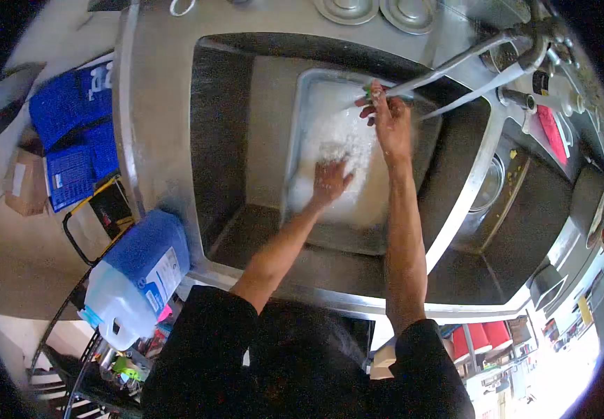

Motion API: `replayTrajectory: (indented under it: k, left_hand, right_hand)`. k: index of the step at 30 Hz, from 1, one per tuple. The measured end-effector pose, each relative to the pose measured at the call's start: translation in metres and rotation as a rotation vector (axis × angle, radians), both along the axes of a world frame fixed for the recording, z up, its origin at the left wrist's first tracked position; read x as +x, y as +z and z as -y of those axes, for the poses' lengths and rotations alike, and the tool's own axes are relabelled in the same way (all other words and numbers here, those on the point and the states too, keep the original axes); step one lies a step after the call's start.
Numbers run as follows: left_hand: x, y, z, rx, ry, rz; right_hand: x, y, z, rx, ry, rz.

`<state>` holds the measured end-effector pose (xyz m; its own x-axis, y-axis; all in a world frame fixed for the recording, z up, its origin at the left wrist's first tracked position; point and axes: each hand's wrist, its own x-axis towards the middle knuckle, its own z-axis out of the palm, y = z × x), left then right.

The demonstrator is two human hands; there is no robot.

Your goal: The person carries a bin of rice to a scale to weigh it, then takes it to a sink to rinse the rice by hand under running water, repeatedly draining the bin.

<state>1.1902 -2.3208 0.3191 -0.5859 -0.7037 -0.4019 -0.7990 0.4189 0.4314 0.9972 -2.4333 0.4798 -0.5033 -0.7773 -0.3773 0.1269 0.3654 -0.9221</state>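
A large rectangular metal tray [293,146] with a raised rim lies in the sink basin [267,91], with white, sudsy water in it. My left hand [331,183] is in the suds over the middle of the tray, fingers apart and partly covered by foam. My right hand [391,129] is raised at the tray's far right, near the end of the faucet spout [448,68]. Its fingers are curled around a small green thing [369,91], mostly hidden, whose kind I cannot make out. Foam clings to the fingers.
A second basin on the right holds a round metal bowl [492,183]. Round metal lids [408,12] lie on the back ledge. At the left stand a large blue-and-white plastic jug [137,272] and a blue box [71,164]. A second pipe [480,91] crosses the basin's right corner.
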Motion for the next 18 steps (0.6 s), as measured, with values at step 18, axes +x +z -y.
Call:
replayTrajectory:
  k: [18]
  left_hand:
    - [0.041, -0.075, 0.056, 0.814, -0.39, 0.404]
  right_hand:
    - [-0.052, 0.064, -0.086, 0.307, 0.272, -0.124]
